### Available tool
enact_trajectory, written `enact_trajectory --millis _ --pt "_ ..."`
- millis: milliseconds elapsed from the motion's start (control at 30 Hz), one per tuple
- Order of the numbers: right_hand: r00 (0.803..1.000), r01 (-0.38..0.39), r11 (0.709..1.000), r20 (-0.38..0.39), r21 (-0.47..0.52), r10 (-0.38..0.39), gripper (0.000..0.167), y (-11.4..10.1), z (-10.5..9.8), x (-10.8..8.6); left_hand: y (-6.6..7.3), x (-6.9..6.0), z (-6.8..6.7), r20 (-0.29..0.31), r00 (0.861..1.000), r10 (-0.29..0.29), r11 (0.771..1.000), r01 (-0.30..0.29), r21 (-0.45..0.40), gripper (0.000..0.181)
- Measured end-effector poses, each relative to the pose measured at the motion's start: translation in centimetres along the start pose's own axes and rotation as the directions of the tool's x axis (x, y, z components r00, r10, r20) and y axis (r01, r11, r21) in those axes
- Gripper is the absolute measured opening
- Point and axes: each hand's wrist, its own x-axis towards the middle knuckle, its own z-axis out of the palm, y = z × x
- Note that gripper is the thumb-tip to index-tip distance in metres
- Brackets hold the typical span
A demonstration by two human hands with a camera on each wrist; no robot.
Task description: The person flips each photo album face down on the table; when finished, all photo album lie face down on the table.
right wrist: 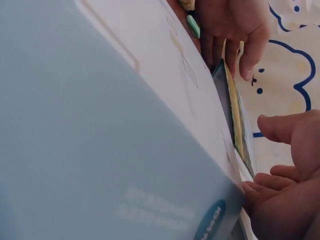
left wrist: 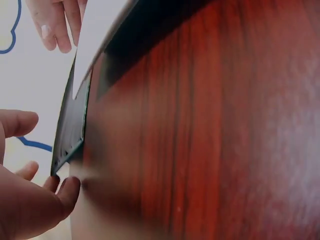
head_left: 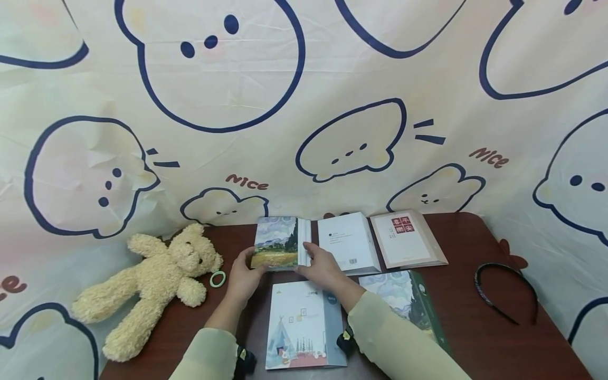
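A book with a landscape-painting cover and a pale strip along its right side lies at the table's back edge. My left hand is at its left side, fingers against the edge, thumb over the near corner. At the right side, my right hand touches the pale strip and near corner. Both wrist views show the thumbs held apart from the fingers, my left hand in one and my right hand in the other. The book's near edge runs between the hands. Its underside is hidden.
Nearer me lies a white-and-blue book with a tent drawing. A white book and a cream book stand along the back. A green-edged book is partly under my right sleeve. A teddy bear, green ring and headband flank them.
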Motion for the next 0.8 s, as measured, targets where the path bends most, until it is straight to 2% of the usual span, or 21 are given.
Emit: enact_trajectory --millis 367,567,800 --pt "1.000 -0.025 0.993 0.012 -0.115 0.027 0.076 -0.7 0.8 0.3 0.0 0.3 -0.5 0.043 0.996 -0.083 0.992 0.087 -0.094 0.074" --pt "0.999 -0.037 0.987 0.015 -0.156 0.040 0.076 -0.8 1.1 0.7 0.0 0.3 -0.4 0.059 0.994 -0.096 0.987 0.103 -0.120 0.073" --pt "0.999 -0.023 0.984 0.023 -0.175 0.027 0.076 -1.0 1.3 0.9 -0.7 0.5 -0.7 0.036 0.995 -0.093 0.981 0.098 -0.170 0.071"
